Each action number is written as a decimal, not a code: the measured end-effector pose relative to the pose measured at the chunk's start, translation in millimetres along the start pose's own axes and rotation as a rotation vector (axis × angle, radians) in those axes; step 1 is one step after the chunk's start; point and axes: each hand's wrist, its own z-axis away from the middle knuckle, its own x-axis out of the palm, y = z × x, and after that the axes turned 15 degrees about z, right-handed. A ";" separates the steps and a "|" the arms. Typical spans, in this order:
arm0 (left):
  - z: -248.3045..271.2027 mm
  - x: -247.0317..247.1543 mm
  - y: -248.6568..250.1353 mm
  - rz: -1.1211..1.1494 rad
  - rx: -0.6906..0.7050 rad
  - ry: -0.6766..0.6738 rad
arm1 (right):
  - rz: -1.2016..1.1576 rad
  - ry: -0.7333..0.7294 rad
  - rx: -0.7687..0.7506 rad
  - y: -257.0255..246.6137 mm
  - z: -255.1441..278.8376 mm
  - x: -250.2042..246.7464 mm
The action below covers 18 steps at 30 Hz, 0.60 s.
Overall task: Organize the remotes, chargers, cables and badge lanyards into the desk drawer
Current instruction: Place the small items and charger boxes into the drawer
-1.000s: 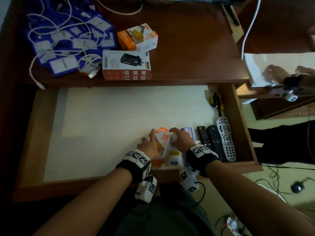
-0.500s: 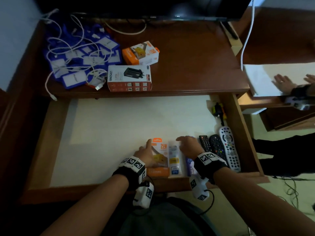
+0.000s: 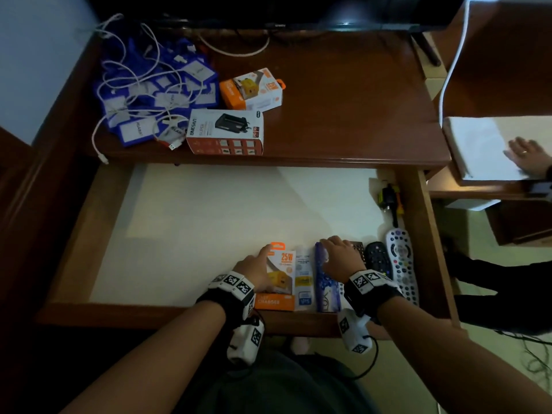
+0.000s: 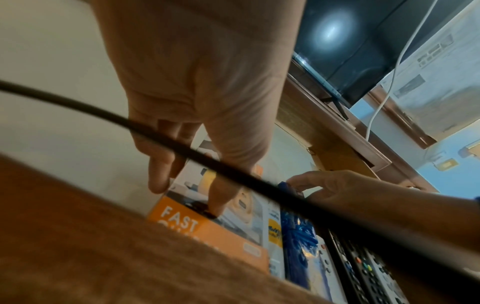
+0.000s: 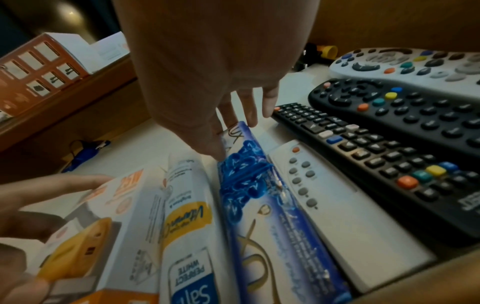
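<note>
Both hands are down in the open drawer (image 3: 89,234), at its near right corner. The left hand (image 3: 257,273) lies on the orange charger box (image 3: 279,282), fingers fairly straight along its left edge and thumb pressing its face, so it's touching, not gripping. The right hand (image 3: 340,258) has its fingers (image 5: 249,107) lightly spread, tips resting on the far end of the blue box (image 5: 262,201), thumb on its left side. A white box (image 3: 304,279) sits between the orange and the blue one, all three packed side by side. Right of them lie four remotes in a row: a white remote (image 5: 335,207), a slim black remote (image 5: 384,162), a rounded black remote (image 3: 378,256) and a grey remote (image 3: 401,264). On the worktop (image 3: 343,109) beyond, at far left, a tangle of lanyards (image 3: 155,94) and white cables (image 3: 128,70), with two charger boxes (image 3: 227,131) beside them.
</note>
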 end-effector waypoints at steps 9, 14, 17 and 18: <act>-2.0 6.7 14.2 -0.023 -0.051 -0.004 | -0.018 -0.082 -0.034 -0.7 -2.5 -6.8; 2.0 3.3 6.2 0.053 -0.044 -0.003 | 0.012 -0.129 -0.062 -0.9 -5.5 -9.6; 0.0 5.6 3.4 0.045 -0.055 0.011 | 0.009 -0.136 -0.074 1.0 -9.0 -11.5; -0.4 6.8 4.0 0.030 -0.060 0.022 | 0.009 -0.138 -0.073 0.4 -9.5 -12.2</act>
